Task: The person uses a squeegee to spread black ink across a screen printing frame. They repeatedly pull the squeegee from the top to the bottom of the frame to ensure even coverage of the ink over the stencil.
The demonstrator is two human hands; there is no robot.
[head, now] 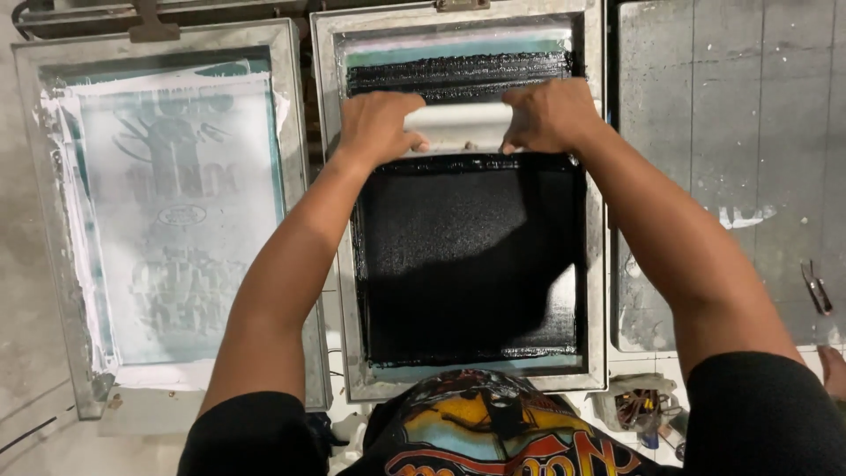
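Seen from the head camera, both bare hands are clamped on a pale, long-handled squeegee [460, 123] that lies crosswise on a metal-framed printing screen [328, 220] set in the middle of the bench. The left hand [381, 126] wraps the left end of the handle, fingers curled tight over it, and the right hand [548, 115] closes over the right end in the same way, so each grip is fully shut on the tool. The squeegee sits toward the far part of the screen, its blade touching the mesh. Nearer than it, a broad coat of glossy black ink [467, 264] covers most of the mesh; just beyond it a rougher band of black ink [458, 75] runs across the far edge. To the left, just beside this screen, lies a second metal-framed screen with whitish, teal-edged mesh [176, 211] carrying a faint design. To the right is a grey, paint-flecked board [731, 132], with a small dark tool [817, 287] near its right edge. Near the person's right arm, low in the scene, lies a crumpled rag among small odds and ends [636, 404].
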